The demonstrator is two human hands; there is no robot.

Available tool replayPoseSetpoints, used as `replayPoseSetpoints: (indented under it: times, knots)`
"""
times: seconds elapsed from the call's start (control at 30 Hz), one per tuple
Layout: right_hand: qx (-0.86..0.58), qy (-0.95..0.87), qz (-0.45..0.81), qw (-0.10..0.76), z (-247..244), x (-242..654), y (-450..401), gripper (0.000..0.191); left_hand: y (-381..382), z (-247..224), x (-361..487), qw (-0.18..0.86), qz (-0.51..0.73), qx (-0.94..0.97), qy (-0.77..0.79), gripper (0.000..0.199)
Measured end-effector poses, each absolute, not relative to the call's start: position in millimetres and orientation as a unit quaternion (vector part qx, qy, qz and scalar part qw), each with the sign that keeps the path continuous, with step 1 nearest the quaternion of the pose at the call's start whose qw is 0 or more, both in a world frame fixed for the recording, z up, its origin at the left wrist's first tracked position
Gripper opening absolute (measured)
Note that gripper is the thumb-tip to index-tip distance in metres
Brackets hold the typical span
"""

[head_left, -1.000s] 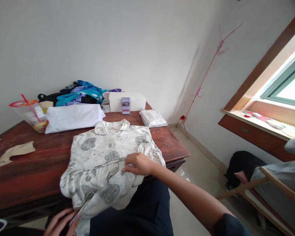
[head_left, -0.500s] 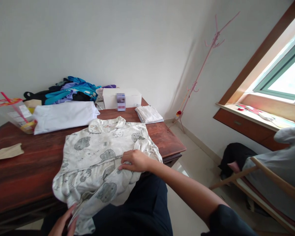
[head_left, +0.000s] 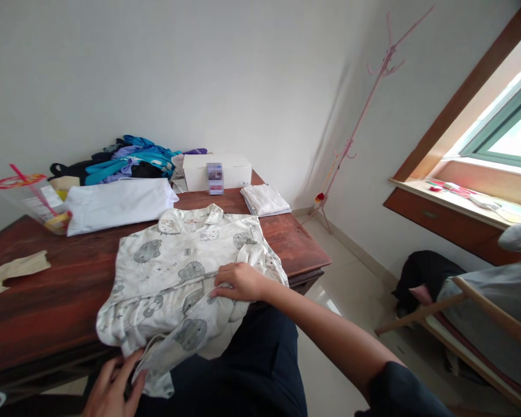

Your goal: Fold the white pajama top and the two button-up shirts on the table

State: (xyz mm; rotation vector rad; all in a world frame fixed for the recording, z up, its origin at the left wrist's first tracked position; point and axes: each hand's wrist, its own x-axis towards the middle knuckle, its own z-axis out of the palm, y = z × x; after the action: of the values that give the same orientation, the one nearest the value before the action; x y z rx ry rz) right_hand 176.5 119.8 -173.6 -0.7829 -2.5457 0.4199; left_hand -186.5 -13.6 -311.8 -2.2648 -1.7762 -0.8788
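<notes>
A white pajama shirt (head_left: 178,255) with grey cat-face prints lies spread on the wooden table, its collar pointing away from me. Its lower part is bunched and hangs over the near edge toward my lap. My right hand (head_left: 238,282) is closed on a fold of the fabric near the middle, thumb and fingers pinched together. Down at the lower left, my left hand (head_left: 117,382) has its thumb and forefinger around the loose edge of the hanging cloth. Part of that grip is hidden by the fabric.
Behind the shirt are a folded white garment (head_left: 119,205), a clothes heap (head_left: 134,159), a white box (head_left: 238,171) and a folded striped cloth (head_left: 265,200). A plastic cup with a straw (head_left: 47,205) and a beige scrap (head_left: 19,272) are leftward. A pink coat rack (head_left: 369,104) and chair (head_left: 481,307) stand right.
My left hand has shifted slightly and its fingers show more, with the cloth edge lifted into a small loop. My right hand stays on the same fold. The view has turned slightly left.
</notes>
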Motion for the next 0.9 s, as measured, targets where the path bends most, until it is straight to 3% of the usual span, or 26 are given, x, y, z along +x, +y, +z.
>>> replayPoseSetpoints:
  times: [0.37, 0.57, 0.77, 0.9]
  knots:
    - [-0.292, -0.909, 0.179, 0.238, -177.9, 175.9, 113.2, 0.026, -39.5, -295.5, -156.9, 0.035, -0.333, -0.703, -0.628, 0.018]
    - [-0.289, -0.900, 0.195, 0.261, -173.1, 173.8, 104.9, 0.028, -65.5, -283.9, -155.4, -0.015, -0.365, -0.680, -0.636, 0.025]
    - [-0.238, -0.939, 0.110, 0.222, -158.7, 174.3, 90.7, 0.025, -89.7, -283.5, -156.9, -0.073, -0.332, -0.662, -0.668, 0.054]
    - [-0.222, -0.953, 0.069, 0.195, -159.4, 182.7, 89.6, 0.022, -95.3, -280.3, -153.7, -0.086, -0.291, -0.713, -0.632, 0.034]
